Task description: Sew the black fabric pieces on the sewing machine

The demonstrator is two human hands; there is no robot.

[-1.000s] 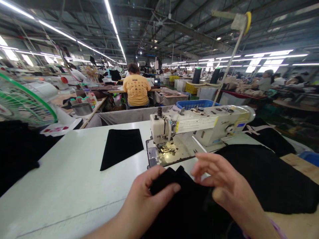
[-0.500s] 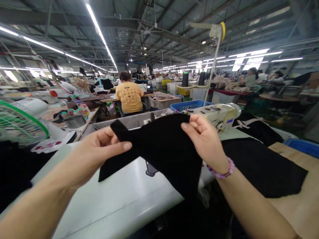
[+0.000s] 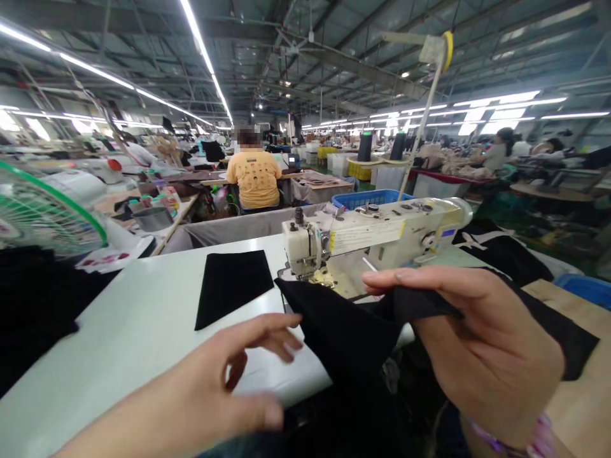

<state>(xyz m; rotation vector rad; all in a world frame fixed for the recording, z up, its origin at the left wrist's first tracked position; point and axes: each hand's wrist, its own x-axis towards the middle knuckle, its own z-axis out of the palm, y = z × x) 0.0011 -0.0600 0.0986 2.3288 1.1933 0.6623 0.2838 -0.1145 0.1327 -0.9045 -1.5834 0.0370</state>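
Right hand [image 3: 482,346] pinched black fabric piece [image 3: 344,331] over desk [image 3: 143,331] front edge; left hand [image 3: 224,381] empty, fingers spread, just beside it.

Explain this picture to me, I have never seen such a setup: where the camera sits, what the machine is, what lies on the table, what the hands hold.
The camera sits on a person's head and looks forward and down, so the two bare hands at the bottom are that person's own. The cream machine is a sewing machine on a white table in a big workshop. The right hand pinches a black cloth just in front of the machine. The left hand is open, fingers spread beside the cloth, gripping nothing. A flat black piece lies on the table left of the machine, and a green fan stands at the far left. Further back a person in a yellow shirt sits facing away.
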